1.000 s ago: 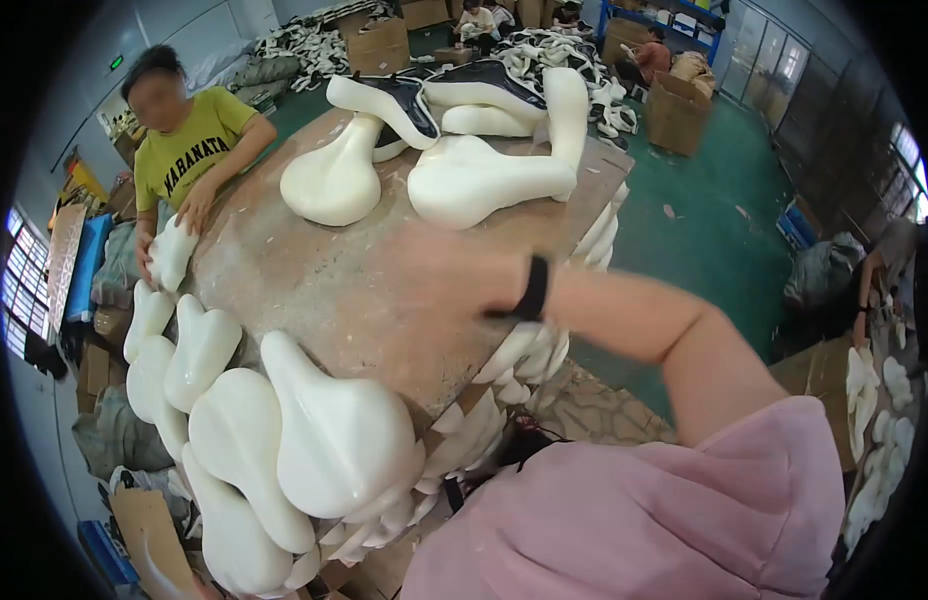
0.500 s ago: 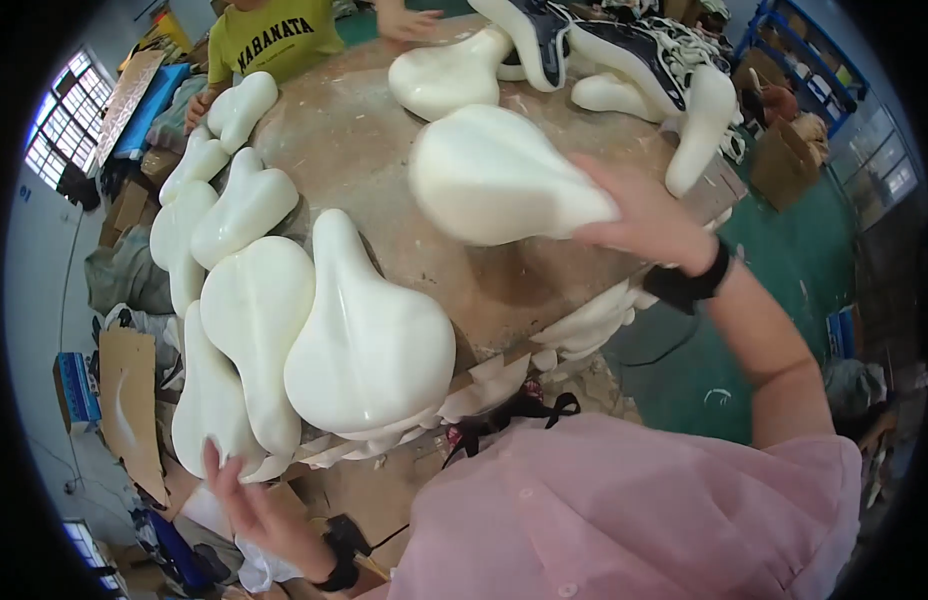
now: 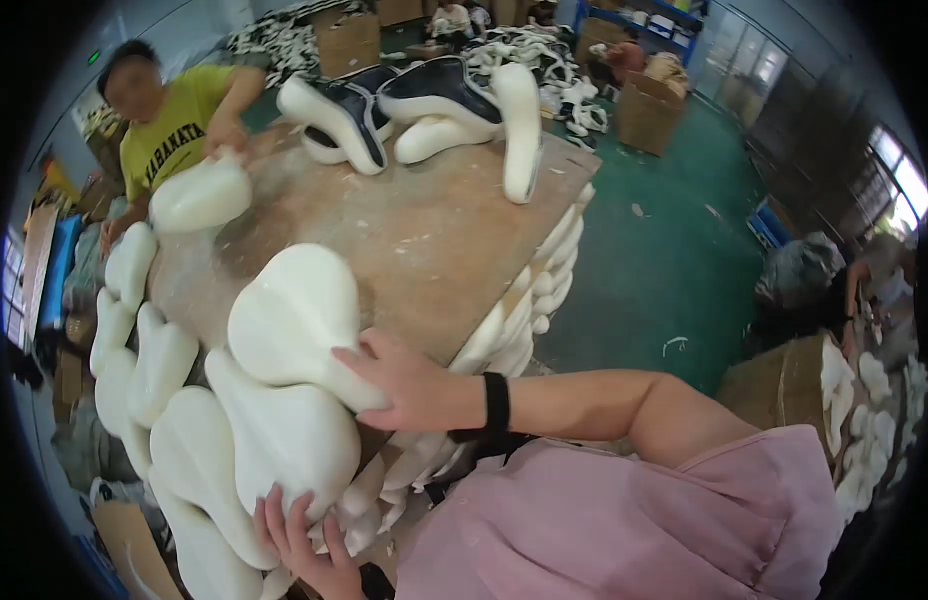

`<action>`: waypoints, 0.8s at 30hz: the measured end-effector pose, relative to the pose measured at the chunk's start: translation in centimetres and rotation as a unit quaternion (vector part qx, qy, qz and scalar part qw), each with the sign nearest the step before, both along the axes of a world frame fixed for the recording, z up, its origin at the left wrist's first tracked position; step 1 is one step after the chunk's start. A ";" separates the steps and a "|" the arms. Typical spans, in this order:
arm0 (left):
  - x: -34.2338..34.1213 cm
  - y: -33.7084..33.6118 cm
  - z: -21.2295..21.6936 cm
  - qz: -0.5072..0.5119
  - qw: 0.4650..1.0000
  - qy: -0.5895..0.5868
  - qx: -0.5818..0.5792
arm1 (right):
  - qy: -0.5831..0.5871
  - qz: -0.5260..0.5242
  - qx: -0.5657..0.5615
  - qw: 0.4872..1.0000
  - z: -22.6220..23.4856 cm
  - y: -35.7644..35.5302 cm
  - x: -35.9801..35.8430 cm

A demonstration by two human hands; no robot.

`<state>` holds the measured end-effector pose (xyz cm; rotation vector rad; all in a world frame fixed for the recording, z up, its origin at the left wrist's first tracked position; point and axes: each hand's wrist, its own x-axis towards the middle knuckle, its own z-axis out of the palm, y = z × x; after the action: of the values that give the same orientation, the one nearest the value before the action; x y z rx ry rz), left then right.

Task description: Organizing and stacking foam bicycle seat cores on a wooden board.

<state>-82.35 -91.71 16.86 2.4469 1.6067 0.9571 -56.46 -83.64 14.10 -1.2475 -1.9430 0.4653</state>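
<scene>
My right hand [image 3: 414, 383] is closed around the narrow nose of a glossy white bicycle saddle [image 3: 294, 310], whose broad end points away over the table. Right beside it lies another white saddle [image 3: 289, 435], wide end toward me. On that wide end rest the spread fingers of my left hand [image 3: 306, 540]. The held saddle's nose overlaps or touches its edge. To the left, more white saddles [image 3: 199, 450] lie close together along the table's side.
A co-worker in a yellow-green shirt [image 3: 174, 130] handles a white saddle [image 3: 201, 195] across the brown table [image 3: 404, 250]. Black-and-white saddles [image 3: 439, 95] lie at the far edge. Stacked white pieces [image 3: 524, 300] line the table's right side. Cardboard boxes [image 3: 649, 110] stand on the green floor.
My right hand has brought its saddle left and down beside the near one. My left hand now lies on that near saddle. The co-worker has lifted a saddle. The view has turned right.
</scene>
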 end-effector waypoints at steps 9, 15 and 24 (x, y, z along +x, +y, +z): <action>0.8 0.9 1.4 -0.009 0.999 0.040 0.023 | -0.020 0.103 0.027 0.994 1.1 3.3 6.9; 1.2 0.7 0.6 0.013 0.999 0.042 -0.024 | -0.531 -0.145 0.208 0.809 6.7 10.7 27.9; 0.1 0.3 0.2 0.009 0.998 0.060 0.014 | -0.380 -0.432 -0.050 0.816 1.7 4.4 36.8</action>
<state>-82.29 -91.39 17.08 2.5588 1.6647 0.8564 -19.71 -79.21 15.85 -2.4490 -1.6386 -0.4925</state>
